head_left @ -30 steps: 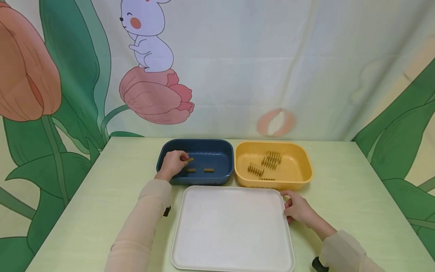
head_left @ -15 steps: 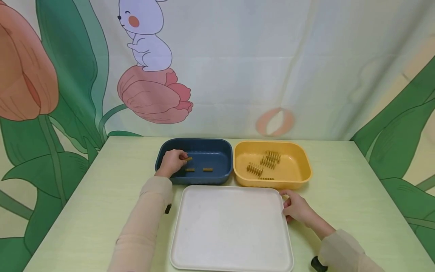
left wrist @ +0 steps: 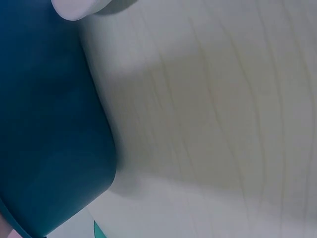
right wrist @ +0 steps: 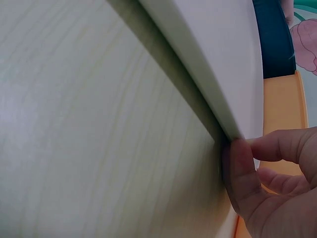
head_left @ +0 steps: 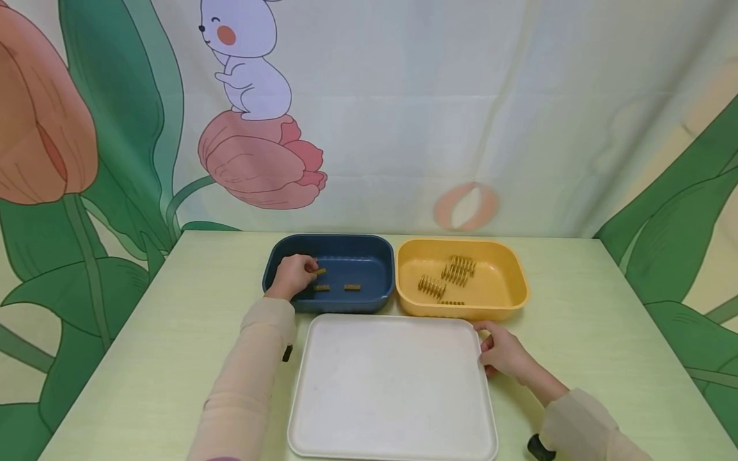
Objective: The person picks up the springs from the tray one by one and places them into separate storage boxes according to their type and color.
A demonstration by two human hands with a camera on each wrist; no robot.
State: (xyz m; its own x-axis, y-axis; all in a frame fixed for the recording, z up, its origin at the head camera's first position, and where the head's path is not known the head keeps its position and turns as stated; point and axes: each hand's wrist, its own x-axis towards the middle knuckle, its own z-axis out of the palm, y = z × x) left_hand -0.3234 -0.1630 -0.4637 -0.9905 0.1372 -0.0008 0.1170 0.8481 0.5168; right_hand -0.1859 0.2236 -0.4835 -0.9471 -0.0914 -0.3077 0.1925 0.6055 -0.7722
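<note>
Inside the dark blue bin (head_left: pixel 369 301), my left hand (head_left: pixel 291 275) pinches a small brass-coloured spring (head_left: pixel 319 271) between thumb and fingertips. Two more small springs lie on that bin's floor: one (head_left: pixel 321 288) close to the hand, the other (head_left: pixel 352 287) to its right. My right hand (head_left: pixel 505 353) holds the white tray (head_left: pixel 392 384) by its upper right edge. In the right wrist view, the thumb and fingers of that hand (right wrist: pixel 272 183) close on the tray rim (right wrist: pixel 218 99). Only the outer wall of the blue bin (left wrist: pixel 54 114) shows in the left wrist view; the left hand's grip is hidden there.
A yellow bin (head_left: pixel 501 282) stands right of the blue one, with several larger coil springs (head_left: pixel 458 272) in it. Both bins sit just behind the tray on a pale green table (head_left: pixel 599 333). A printed curtain (head_left: pixel 380 128) hangs behind the table.
The head view has shifted slightly. My left hand stays in the blue bin with the spring, which dips a little lower. My right hand keeps its hold on the tray edge.
</note>
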